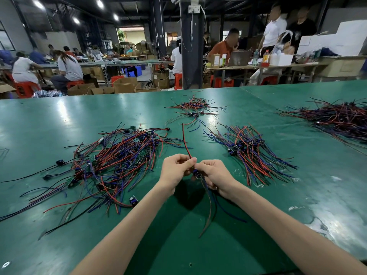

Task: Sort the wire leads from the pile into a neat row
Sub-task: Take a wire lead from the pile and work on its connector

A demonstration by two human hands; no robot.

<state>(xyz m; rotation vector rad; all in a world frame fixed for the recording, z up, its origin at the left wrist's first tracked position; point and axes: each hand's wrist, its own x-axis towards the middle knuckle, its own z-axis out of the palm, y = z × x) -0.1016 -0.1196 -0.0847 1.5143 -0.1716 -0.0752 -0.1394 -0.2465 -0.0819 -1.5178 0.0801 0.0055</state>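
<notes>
Held clear of the green bench, over its near-middle stretch: one wire lead. Small blue component at its centre, between the two hands. Red strand rising from there towards the far edge, slightly bowed. Blue, black and reddish strands hanging towards the near edge, their ends blurred.

Left hand: fingers curled, thumb and forefinger pinching the red strand at its base. Right hand: fingers curled about the blue component and the tops of the hanging strands; exact finger contact hidden.

Left of the hands, towards the left edge: pile, loose and tangled, with red, blue and black strands crossing at all angles. Small blue components and green boards scattered through it; several black strands trailing to the near left.

Right of the hands: row of leads laid roughly parallel, blue components bunched in a band, strands fanning both ways.

Towards the far edge, centre: small cluster of similar leads. Far-right corner: large heap, dense, dark red and black.
</notes>
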